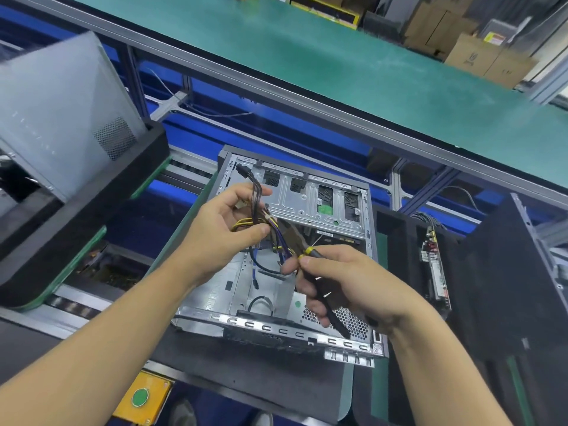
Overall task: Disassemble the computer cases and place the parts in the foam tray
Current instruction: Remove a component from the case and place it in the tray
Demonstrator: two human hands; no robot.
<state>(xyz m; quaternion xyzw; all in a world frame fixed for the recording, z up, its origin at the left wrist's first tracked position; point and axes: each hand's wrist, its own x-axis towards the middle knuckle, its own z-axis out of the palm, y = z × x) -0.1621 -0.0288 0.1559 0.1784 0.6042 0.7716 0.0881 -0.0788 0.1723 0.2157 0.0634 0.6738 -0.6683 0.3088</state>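
An open grey computer case (307,195) lies on its side in the middle of the line. Above it my left hand (221,229) pinches a bundle of black, yellow and purple cables (261,216) with a black plug at its far end. My right hand (344,281) grips a black tool with yellow bands (322,299), its tip at the cables. A black foam tray (399,241) on the right holds a circuit board (436,265) standing on edge.
At the left, a grey case panel (61,118) leans in another black foam tray (92,204). A green work surface (338,63) runs behind the conveyor, with cardboard boxes (479,53) beyond. A yellow box with a green button (141,398) sits at the near edge.
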